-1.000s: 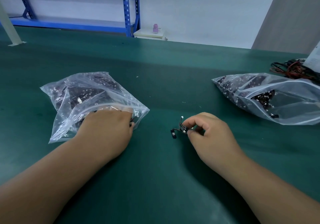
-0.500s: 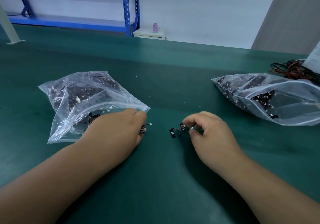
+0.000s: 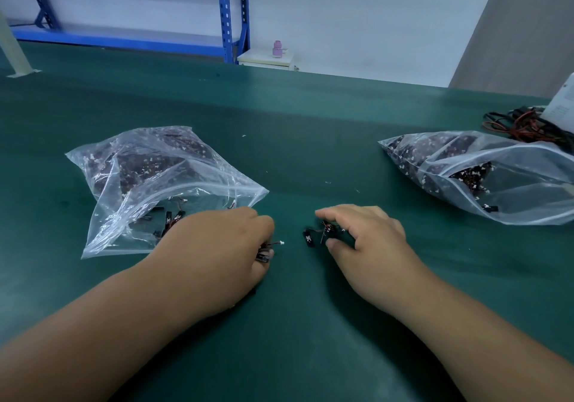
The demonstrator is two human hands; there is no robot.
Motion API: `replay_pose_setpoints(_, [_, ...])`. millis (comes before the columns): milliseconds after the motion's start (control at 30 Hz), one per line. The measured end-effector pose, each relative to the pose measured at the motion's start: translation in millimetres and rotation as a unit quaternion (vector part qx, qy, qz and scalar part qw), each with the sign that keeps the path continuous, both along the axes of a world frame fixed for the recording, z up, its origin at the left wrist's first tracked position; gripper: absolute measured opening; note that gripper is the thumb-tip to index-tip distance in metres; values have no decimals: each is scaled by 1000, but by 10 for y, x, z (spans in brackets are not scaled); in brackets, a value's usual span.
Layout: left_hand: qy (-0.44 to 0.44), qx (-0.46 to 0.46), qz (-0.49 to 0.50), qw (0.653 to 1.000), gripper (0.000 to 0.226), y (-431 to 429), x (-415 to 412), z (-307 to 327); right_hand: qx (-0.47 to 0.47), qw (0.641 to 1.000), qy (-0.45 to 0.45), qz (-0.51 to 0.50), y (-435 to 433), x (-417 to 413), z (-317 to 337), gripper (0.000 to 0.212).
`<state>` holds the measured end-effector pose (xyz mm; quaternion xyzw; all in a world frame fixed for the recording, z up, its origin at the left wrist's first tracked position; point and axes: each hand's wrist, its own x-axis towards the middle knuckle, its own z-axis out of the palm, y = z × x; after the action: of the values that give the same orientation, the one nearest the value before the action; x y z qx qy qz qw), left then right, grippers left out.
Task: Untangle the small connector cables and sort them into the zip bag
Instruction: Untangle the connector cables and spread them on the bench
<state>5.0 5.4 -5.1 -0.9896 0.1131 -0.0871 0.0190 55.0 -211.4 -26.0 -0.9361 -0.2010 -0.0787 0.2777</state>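
Two clear zip bags of small black connector cables lie on the green table: the left bag (image 3: 149, 184) with its open mouth toward me, and the right bag (image 3: 484, 171). My left hand (image 3: 217, 246) rests just outside the left bag's mouth, fingers curled round a small cable clump (image 3: 267, 250) whose white plug sticks out to the right. Beside it, my right hand (image 3: 363, 240) pinches another small cable (image 3: 323, 231); its black connector end (image 3: 308, 237) lies on the table.
A tangle of red and black wires (image 3: 521, 123) and a white paper (image 3: 563, 103) sit at the far right behind the right bag. Blue shelving (image 3: 230, 13) stands beyond the table's far edge.
My left hand came out of the left bag's mouth, moving right with a small cable clump. My right hand's fingers shifted on its cable and stayed in place.
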Motion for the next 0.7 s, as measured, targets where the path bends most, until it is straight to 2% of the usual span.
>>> replay_pose_setpoints(133, [-19, 14, 8, 1000, 22, 69, 32, -35, -48, 999, 0, 20, 13, -3, -5, 26])
replay_pose_setpoints(267, [-21, 16, 20, 999, 17, 100, 51, -61, -84, 996, -4, 14, 13, -11, -8, 25])
replay_pose_setpoints(533, [-53, 23, 25, 998, 13, 126, 46, 7, -25, 999, 11, -34, 23, -19, 4, 31])
replay_pose_setpoints(700, [-80, -3, 11, 997, 13, 61, 10, 76, 5, 998, 11, -59, 17, -26, 13, 35])
